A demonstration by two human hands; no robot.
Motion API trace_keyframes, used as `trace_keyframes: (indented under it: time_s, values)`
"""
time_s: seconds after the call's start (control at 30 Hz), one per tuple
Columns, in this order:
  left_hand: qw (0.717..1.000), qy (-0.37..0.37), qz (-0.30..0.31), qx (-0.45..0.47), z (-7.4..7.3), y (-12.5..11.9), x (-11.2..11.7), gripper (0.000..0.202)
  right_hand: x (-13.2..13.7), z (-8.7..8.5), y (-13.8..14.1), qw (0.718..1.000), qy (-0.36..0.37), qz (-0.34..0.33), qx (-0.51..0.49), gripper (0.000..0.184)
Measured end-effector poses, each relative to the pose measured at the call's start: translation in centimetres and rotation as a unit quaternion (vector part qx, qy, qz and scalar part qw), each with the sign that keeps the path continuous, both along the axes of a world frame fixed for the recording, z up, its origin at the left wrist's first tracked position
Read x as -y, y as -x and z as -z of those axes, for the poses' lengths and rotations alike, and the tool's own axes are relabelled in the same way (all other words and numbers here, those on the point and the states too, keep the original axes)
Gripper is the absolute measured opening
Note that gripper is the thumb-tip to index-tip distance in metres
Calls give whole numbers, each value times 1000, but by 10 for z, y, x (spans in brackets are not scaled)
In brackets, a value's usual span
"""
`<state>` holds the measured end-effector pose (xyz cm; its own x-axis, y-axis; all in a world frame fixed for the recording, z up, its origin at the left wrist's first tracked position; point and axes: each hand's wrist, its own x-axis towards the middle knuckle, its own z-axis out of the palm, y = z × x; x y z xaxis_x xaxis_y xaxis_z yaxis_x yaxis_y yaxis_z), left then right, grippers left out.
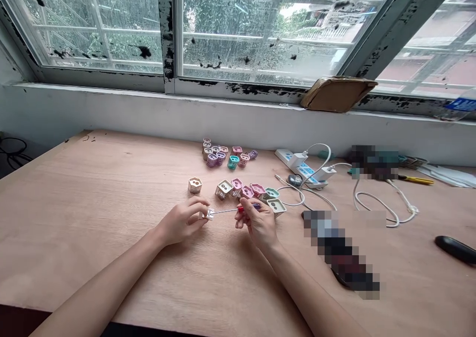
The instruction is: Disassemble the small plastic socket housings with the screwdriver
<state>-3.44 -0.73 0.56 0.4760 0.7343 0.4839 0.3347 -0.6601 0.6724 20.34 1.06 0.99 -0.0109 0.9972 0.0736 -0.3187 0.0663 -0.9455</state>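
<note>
My left hand (pixel 186 220) is closed round a small white pencil sharpener (pixel 208 214), holding it low over the table; the fingers hide much of it. In my right hand (pixel 260 223) is a screwdriver (pixel 226 210) with a red and blue handle, its thin shaft pointing left. The tip meets the white piece, though the exact contact is too small to make out. Just beyond my left hand stands a beige two-holed pencil sharpener (pixel 195 185). Several more, in white, pink and green, including a cream one (pixel 275 207), stand in a row beyond my right hand.
Farther back is a group of sharpeners, among them a teal one (pixel 233 162). To the right lie a power strip (pixel 301 168) with white cables, a yellow cutter (pixel 415 180), a blurred dark object (pixel 340 252) and a black item (pixel 455 249). Cardboard (pixel 336 94) rests on the sill.
</note>
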Motion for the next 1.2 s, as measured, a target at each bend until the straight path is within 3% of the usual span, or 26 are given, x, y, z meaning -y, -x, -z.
trace_keyframes:
  time_s: [1.2]
  values:
    - [1000, 6, -14, -8, 3, 1, 0, 9, 1, 4, 2, 1000, 10, 2, 12, 48]
